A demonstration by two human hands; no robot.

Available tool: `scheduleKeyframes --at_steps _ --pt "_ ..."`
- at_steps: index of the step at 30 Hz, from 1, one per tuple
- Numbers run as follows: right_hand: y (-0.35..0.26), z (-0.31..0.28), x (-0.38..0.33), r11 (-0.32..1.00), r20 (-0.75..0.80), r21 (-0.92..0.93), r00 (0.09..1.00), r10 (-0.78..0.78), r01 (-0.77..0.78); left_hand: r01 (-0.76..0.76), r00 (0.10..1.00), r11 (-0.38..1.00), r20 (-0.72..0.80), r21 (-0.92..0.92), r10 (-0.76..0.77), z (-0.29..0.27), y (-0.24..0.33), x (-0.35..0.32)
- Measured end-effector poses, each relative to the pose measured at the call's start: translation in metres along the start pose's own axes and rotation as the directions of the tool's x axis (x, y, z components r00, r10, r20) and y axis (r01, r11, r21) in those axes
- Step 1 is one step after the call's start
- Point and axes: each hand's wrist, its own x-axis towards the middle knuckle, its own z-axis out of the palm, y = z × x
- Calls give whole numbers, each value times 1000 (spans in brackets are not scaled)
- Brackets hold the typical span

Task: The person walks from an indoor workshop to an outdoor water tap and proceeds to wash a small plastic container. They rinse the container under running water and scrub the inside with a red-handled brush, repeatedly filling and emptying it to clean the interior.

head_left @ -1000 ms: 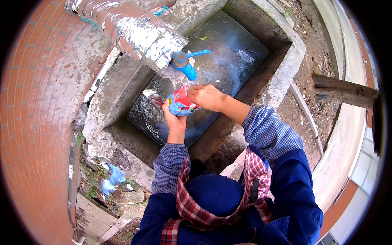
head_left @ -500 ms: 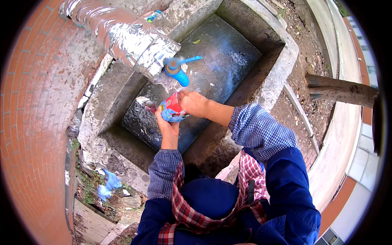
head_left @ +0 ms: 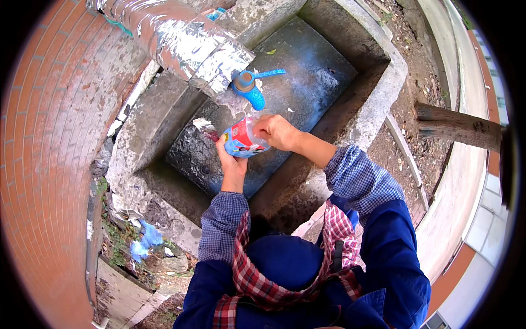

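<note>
A plastic tub [head_left: 239, 141] with a red and blue printed wrap is held over the stone sink [head_left: 156, 118], its mouth tilted toward the right. My left hand [head_left: 232, 166] grips it from below and the left side. At the tub's mouth is my right hand [head_left: 280, 133], its fingers curled and partly inside the opening. Whether those fingers hold anything is hidden. Just above the tub, a blue tap [head_left: 253, 97] with a blue lever [head_left: 271, 73] sticks out over the basin.
A foil-wrapped pipe [head_left: 192, 44] runs to the tap from the upper left, beside a brick wall [head_left: 49, 164]. Pale and reddish scraps [head_left: 204, 127] lie in the basin near a round drain [head_left: 205, 169]. Blue crumpled plastic [head_left: 147, 240] lies on the ground outside the sink, and a tree trunk [head_left: 457, 123] stands at right.
The tub and both hands appear slightly further right, though the whole view has shifted that way too. The tub has turned, showing more of its printed side. My right hand has drawn back a little.
</note>
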Motion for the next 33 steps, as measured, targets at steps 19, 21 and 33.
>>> scheduleKeyframes --at_steps 19,21,33 --pt "-16 -15 -30 407 210 811 859 466 -419 -27 999 1000 25 4 27 10 0 -6" --pt "-15 -16 -32 310 222 860 844 488 -405 -20 999 1000 39 -3 20 6 0 -3" --pt "-19 -20 -35 129 121 962 800 588 -241 -6 1000 1000 3 16 5 -1 10 0"
